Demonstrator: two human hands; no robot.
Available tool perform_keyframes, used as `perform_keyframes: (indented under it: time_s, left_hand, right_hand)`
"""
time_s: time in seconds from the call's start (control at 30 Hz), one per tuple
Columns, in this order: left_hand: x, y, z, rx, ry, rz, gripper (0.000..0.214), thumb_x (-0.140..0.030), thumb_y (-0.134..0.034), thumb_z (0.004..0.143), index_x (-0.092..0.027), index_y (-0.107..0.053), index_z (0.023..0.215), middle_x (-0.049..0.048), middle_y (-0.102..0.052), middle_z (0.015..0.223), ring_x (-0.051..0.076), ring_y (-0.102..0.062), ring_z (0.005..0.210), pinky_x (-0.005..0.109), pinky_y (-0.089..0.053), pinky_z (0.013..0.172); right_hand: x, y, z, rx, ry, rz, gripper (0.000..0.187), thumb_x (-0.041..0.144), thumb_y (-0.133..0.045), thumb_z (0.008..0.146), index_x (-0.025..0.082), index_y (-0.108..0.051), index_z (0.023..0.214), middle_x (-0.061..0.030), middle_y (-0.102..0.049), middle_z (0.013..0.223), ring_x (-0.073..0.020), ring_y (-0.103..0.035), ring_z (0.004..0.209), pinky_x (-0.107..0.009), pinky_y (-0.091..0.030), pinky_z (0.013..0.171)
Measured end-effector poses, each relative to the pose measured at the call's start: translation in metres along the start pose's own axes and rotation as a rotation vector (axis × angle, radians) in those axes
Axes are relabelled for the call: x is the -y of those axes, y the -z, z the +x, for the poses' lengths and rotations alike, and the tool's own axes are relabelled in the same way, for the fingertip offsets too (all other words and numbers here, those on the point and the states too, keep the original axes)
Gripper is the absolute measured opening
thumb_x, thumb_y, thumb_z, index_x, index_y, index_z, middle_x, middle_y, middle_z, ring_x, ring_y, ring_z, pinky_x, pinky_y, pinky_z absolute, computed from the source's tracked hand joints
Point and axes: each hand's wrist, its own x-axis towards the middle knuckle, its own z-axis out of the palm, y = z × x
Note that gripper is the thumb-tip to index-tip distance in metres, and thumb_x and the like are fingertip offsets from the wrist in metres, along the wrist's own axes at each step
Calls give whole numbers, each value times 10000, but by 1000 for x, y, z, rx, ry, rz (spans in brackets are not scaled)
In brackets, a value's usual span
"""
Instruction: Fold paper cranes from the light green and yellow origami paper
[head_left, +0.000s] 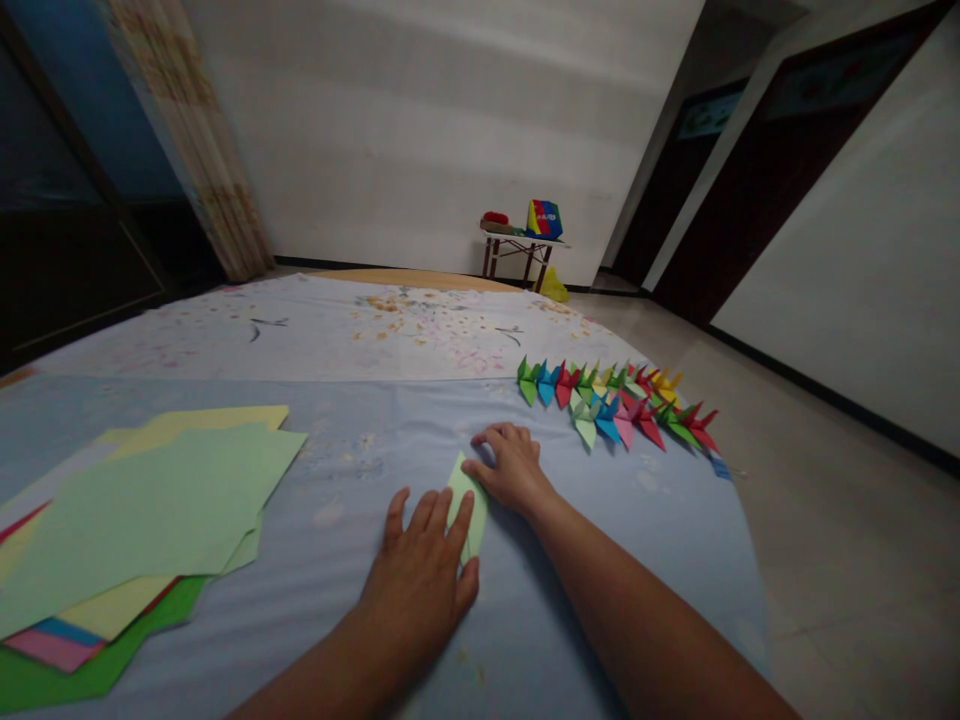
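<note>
A pale green piece of folded paper (475, 497) lies on the blue tablecloth, narrow and pointed at its far end. My left hand (424, 556) rests on its left side with the fingers spread, pressing it down and hiding part of it. At the upper right of the paper is my right hand (513, 466); its thumb touches the edge near the tip, and the curled fingers arch over the cloth, apart from the thumb. Neither hand grips the paper.
Loose coloured sheets (165, 500) are stacked at the left, light green uppermost. Several folded paper cranes (626, 420) stand in rows near the table's right edge. Beyond the flowered white cloth (322, 330), a small table (517, 240) against the wall carries a colourful box (544, 219).
</note>
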Motion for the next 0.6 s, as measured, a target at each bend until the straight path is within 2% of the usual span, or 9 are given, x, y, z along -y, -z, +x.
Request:
perform_keyframes:
  time_s: [0.4,0.5,0.6]
  left_hand:
    - [0,6,1,29,18,-25,518,-429,-382,846,-242,-414,1329,118,-468,1342,292,-370,1247,559,-70,1044]
    - [-1,9,2,45,27,-26,516,-417,-386,844,-245,-412,1329,113,-473,1337,288,-371,1246,559,-69,1044]
    - [-2,9,2,43,28,-22,523,-412,-385,843,-243,-398,1338,110,-472,1337,287,-367,1248,556,-64,1046]
  right_hand:
    - [-1,0,1,22,-5,25,305,388,-608,758,282,-582,1042,-48,-495,1151,-253,-372,1083,-400,-276,872]
    - [-3,1,2,36,-13,34,307,431,-591,767,287,-587,1038,-44,-499,1149,-249,-369,1088,-400,-271,878]
    - [-4,3,2,70,-11,44,414,531,-612,719,296,-581,1058,-40,-490,1164,-249,-362,1097,-400,-267,885]
